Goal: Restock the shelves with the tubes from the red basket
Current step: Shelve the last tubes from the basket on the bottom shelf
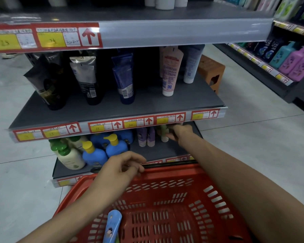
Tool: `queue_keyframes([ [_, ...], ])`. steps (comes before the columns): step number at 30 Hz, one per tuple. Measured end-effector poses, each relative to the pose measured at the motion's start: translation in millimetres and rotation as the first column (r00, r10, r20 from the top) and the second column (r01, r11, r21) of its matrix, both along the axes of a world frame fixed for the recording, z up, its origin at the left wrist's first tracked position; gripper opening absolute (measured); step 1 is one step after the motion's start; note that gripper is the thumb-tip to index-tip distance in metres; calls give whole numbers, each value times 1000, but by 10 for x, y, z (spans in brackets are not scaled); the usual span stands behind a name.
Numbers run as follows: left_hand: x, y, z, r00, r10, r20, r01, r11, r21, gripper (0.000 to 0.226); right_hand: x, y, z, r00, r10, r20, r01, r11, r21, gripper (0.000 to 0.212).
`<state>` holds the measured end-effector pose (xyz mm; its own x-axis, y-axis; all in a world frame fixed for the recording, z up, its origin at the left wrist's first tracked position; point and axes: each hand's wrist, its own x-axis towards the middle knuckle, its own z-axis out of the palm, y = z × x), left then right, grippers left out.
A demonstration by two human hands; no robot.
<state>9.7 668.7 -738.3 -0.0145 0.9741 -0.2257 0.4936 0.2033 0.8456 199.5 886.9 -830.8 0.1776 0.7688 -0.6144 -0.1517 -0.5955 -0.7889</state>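
One blue tube [112,225] lies bottom-centre in our red basket [167,197], steadied by our left hand [119,168] gripping its handle [167,164], while our right hand [180,132] pinches a pale tube [164,133] on the mid-frame shelf [167,152].

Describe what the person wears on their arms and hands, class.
The left hand and right hand have no gloves, and no rings show, though the right is blurred. The forearms are uncovered to the frame's edge: no sleeves, watch or bracelet.
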Motion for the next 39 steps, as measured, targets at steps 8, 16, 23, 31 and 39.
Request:
queue_keyframes([
  [8, 47, -72, 79, 999, -31, 28, 30, 999, 19, 27, 117, -357, 355, 990, 111, -91, -112, 994, -4, 43],
  [16, 87, -167, 65, 995, -6, 104, 5, 1000, 8, 25, 329, -1317, 1056, 961, 267, -72, -268, 964, -3, 14],
  [23, 101, -273, 40, 990, 3, 140, -3, 1000, -2, 24, 252, -1940, 1035, 698, 707, 112, -707, 706, -51, 9],
  [31, -52, -402, -211, 994, 6, 111, 4, 996, -92, 23, -342, -2187, -292, 287, 900, 329, -868, 390, -308, 8],
  [39, -270, -531, -363, 987, 96, 127, -73, 982, -176, 26, -1005, -2973, -1391, 38, 940, 340, -892, 185, -411, 32],
])
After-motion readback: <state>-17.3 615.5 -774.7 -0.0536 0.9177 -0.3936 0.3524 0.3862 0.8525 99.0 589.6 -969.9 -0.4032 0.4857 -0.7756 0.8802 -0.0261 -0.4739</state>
